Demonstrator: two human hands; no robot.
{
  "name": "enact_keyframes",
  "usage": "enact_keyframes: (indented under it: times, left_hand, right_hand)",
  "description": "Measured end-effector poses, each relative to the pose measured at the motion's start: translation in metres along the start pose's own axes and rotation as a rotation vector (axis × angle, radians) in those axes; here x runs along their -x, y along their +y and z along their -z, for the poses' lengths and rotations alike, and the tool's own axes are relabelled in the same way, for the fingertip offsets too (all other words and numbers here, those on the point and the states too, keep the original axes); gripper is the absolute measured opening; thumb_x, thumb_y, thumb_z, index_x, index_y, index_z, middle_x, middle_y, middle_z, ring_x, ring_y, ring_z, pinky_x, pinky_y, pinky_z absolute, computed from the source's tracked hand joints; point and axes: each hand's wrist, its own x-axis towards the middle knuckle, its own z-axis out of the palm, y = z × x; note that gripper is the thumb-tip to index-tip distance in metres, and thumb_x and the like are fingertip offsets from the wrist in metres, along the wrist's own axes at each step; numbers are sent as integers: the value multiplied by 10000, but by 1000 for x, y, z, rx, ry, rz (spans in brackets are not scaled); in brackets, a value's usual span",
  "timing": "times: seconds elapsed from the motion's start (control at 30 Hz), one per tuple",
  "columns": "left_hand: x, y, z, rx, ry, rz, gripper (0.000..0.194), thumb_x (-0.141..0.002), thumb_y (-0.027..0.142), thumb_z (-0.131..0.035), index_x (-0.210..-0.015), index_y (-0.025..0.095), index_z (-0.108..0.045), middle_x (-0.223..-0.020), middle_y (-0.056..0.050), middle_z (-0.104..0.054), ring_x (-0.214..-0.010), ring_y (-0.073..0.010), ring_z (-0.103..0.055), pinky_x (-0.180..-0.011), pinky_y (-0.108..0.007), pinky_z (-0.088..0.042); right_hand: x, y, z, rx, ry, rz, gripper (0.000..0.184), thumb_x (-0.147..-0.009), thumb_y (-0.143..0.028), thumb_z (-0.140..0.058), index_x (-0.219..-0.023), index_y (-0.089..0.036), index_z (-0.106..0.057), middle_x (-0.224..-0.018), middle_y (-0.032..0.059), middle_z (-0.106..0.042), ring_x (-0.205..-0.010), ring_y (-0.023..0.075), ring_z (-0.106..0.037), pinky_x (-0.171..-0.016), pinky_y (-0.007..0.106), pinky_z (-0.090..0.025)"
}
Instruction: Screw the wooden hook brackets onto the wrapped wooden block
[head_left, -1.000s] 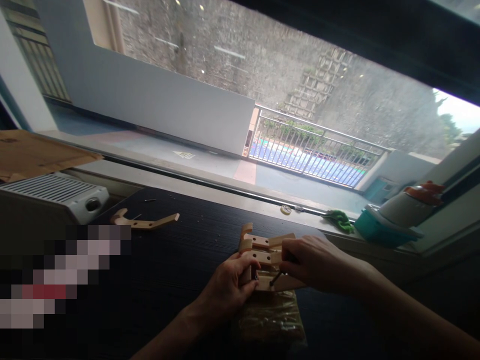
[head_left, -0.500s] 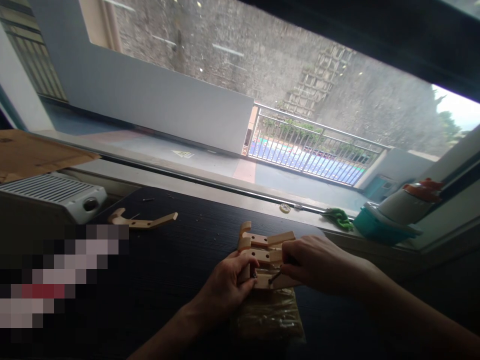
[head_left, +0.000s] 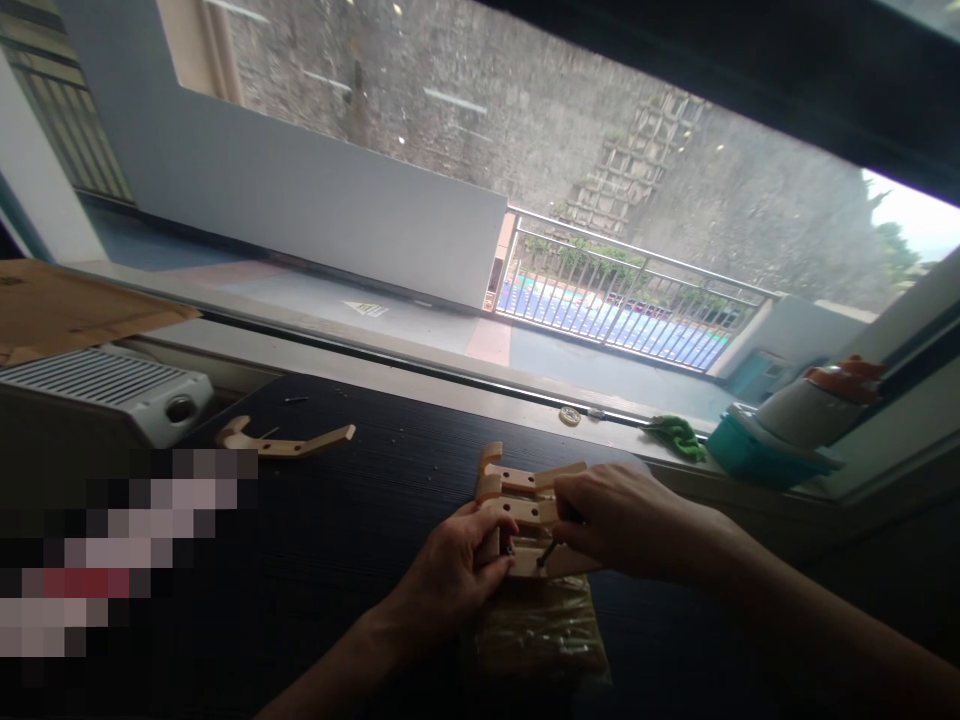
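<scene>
My left hand is closed on the left end of a pale wooden hook, the nearest of several lying in a row. In my closed right hand is a screwdriver; its thin shaft slants down to a hole in that hook, and the fist covers its handle. Just beyond lie a second wooden hook, with two dark holes, and a third wooden hook. A plastic-wrapped block sits under the near hook. What the screwdriver's tip meets is too small to tell.
On the dark table, another wooden hook lies at the left, near a screw. A slatted white box stands behind it. Along the window sill are a tape roll, a green cloth and a teal container.
My right hand has shifted slightly left and up, and the screwdriver's shaft stands a little steeper. My left hand and the hooks stay in place.
</scene>
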Motion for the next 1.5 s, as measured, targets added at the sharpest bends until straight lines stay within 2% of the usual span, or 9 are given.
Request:
enact_keyframes:
  times: [0.1, 0.2, 0.33, 0.6, 0.77, 0.9, 1.17, 1.3, 1.5]
  left_hand:
    - [0, 1, 0, 11, -1, 3, 194, -725, 85, -542, -871, 192, -611, -950, -16, -609, -886, -171, -573, -821, -272, -462]
    - [0, 1, 1, 8, -5, 5, 211, -728, 91, -550, -899, 196, -617, -978, -20, -611, -907, -173, -575, -832, -267, -460]
    - [0, -1, 0, 11, -9, -13, 214, -735, 78, -542, -896, 200, -614, -992, -13, -613, -913, -165, -576, -837, -251, -450]
    - [0, -1, 0, 7, -5, -4, 164, -738, 78, -549, -847, 193, -591, -948, -12, -599, -895, -162, -567, -813, -248, -449]
    - [0, -1, 1, -2, -23, -26, 169, -746, 76, -536, -856, 192, -590, -916, -6, -592, -862, -153, -579, -804, -242, -452]
    - [1, 0, 1, -1, -24, -19, 185, -743, 73, -539, -869, 195, -597, -939, -9, -602, -880, -157, -582, -820, -243, -450]
    - [1, 1, 0, -1, -7, -6, 181, -748, 85, -551, -886, 187, -607, -985, -21, -605, -914, -171, -573, -832, -257, -450]
    - [1, 0, 1, 2, -13, -11, 181, -756, 80, -542, -888, 187, -602, -983, -19, -600, -914, -166, -570, -846, -260, -446]
    - [1, 2, 0, -12, -9, -2, 187, -745, 70, -540, -879, 184, -602, -956, -16, -594, -901, -159, -570, -850, -252, -441]
  right_hand:
    - [1, 4, 0, 61, 8, -46, 233, -887, -294, -507, -706, -196, -616, -640, 43, -629, -552, 164, -553, -507, 301, -259]
    - [2, 5, 5, 39, -44, 7, 75, -826, -197, -558, -779, -189, -616, -771, 41, -675, -669, 177, -606, -546, 280, -301]
    - [0, 0, 8, -7, -68, 68, 141, -852, -124, -517, -790, -184, -628, -868, 52, -695, -794, 177, -624, -618, 266, -341]
    - [0, 0, 1, 69, -54, -96, 288, -924, -328, -487, -715, -173, -611, -646, 18, -618, -546, 124, -496, -503, 275, -206]
    - [5, 2, 4, 5, -31, 23, 120, -850, -219, -545, -769, -191, -630, -714, 10, -638, -600, 130, -511, -519, 273, -218]
    - [3, 2, 0, -43, -36, 119, 173, -832, -88, -502, -749, -179, -624, -755, 10, -649, -639, 119, -534, -555, 260, -273]
    - [1, -3, 2, 24, -31, -64, 232, -890, -237, -509, -689, -173, -605, -649, 8, -617, -561, 123, -501, -534, 274, -239]
    - [5, 2, 7, 0, -43, -20, 68, -801, -179, -562, -765, -185, -619, -706, -2, -630, -592, 125, -500, -524, 273, -233]
    - [3, 0, 5, -36, -68, -3, 164, -829, -122, -513, -707, -180, -606, -692, 4, -618, -602, 125, -499, -558, 280, -272]
